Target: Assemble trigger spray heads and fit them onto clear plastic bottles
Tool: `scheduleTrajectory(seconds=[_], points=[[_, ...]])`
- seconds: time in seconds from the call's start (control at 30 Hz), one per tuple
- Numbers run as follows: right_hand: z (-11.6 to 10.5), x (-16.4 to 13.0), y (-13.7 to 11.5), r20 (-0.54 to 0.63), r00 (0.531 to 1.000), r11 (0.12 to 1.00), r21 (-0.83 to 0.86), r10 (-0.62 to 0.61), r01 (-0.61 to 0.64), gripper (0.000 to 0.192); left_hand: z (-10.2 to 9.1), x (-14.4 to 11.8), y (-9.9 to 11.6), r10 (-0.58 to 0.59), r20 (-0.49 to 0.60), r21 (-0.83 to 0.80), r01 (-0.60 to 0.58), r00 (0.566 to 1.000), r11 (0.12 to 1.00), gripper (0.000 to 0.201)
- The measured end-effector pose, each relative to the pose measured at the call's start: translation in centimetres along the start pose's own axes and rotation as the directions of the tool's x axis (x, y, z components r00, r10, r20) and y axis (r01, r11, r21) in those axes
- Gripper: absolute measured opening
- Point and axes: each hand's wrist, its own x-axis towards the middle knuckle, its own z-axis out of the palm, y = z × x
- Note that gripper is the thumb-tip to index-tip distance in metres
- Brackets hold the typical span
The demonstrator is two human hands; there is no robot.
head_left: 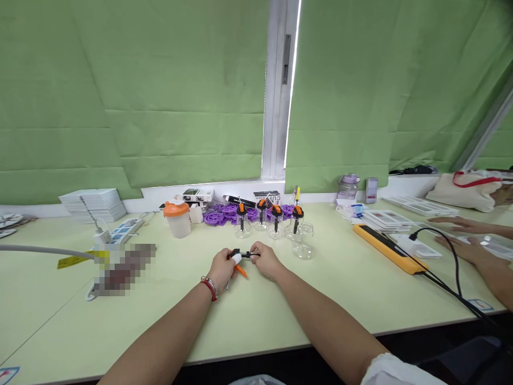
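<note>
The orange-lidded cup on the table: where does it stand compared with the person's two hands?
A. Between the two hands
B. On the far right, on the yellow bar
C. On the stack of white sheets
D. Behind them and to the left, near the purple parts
D: the orange-lidded cup stands further back on the table than the left hand and right hand, left of them, beside the purple parts.

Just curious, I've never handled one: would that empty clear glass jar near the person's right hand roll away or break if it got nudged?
The glass jar looks thin and clear, so probably fragile and light. Its rounded body might tip or roll if pushed sideways. Smooth glass could feel slippery. It stands close to the right hand.
</note>
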Motion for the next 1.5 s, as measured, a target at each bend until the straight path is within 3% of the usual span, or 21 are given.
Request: scheduleTrajectory(seconds=[0.4, 0.77, 1.13, 1.5], points=[[-0.1, -0.1, -0.4, -0.009, 1.0, 1.0, -0.024, 0.008, -0.008, 0.017, 0.0, -0.1, 0.2, 0.012, 0.003, 0.03, -0.012, 1.0, 0.999, 0.009], [0.3, 0.3, 0.8, -0.025, 0.999, 0.999, -0.025, -0.02, 0.02, 0.019, 0.0, 0.4, -0.4, 0.013, 0.002, 0.025, -0.013, 1.0, 1.0, 0.015], [0.3, 0.6, 0.4, 0.011, 1.0, 0.997, -0.08, 0.004, -0.003, 0.018, -0.3, 1.2, -1.7, 0.162, -0.023, 0.173, -0.156, 0.986, 0.972, 0.021], [0.1, 0.2, -0.1, 0.012, 1.0, 0.997, -0.082, -0.015, 0.016, 0.019, -0.4, 1.4, -1.8, 0.161, -0.022, 0.205, -0.153, 0.987, 0.967, 0.02]])
